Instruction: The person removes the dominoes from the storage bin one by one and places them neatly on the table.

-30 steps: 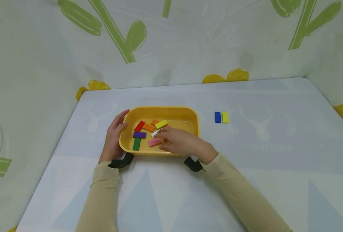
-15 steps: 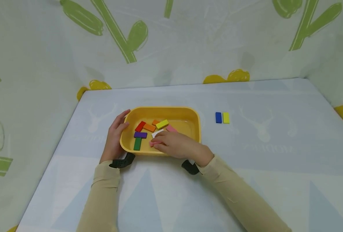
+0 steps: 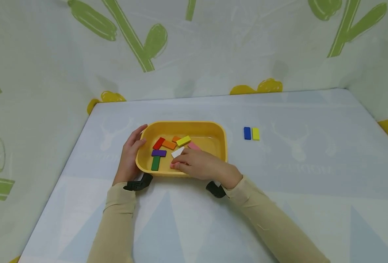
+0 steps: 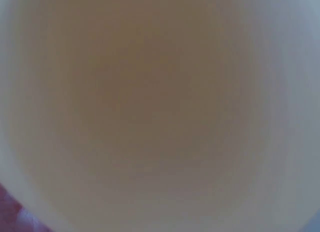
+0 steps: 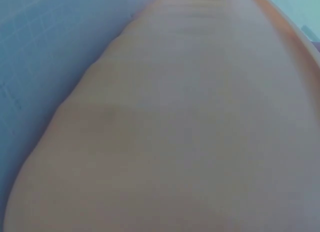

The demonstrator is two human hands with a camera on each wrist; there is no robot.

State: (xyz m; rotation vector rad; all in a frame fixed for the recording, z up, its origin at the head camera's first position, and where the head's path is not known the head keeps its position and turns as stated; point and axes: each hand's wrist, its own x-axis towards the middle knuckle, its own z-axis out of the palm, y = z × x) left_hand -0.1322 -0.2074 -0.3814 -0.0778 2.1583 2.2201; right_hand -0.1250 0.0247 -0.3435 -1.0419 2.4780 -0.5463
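My left hand [image 3: 128, 157] grips the left end of the yellow tray [image 3: 200, 126], thumb over the rim and fingers along its outside. Inside the tray, my right hand [image 3: 200, 163] reaches in from the right and pinches a pink block [image 3: 172, 166], mostly hidden under the fingers. Just beyond the fingertips lies a white block [image 3: 178, 152]. Behind the knuckles another pink block [image 3: 194, 145] shows partly. Also in the tray are a yellow block [image 3: 183, 141], orange blocks [image 3: 169, 145], a red block [image 3: 158, 143], a purple block [image 3: 159, 153] and a green block [image 3: 155, 163].
A blue block [image 3: 247, 133] and another yellow block [image 3: 256, 133] stand side by side on the pale cloth-covered table [image 3: 299, 219], right of the tray. Patterned fabric walls [image 3: 213, 47] enclose the back and sides. The left wrist view is a blur.
My right hand has shifted left and down inside the tray, and its fingers have closed over the near pink block. More of the white block shows. My left hand stays on the tray.
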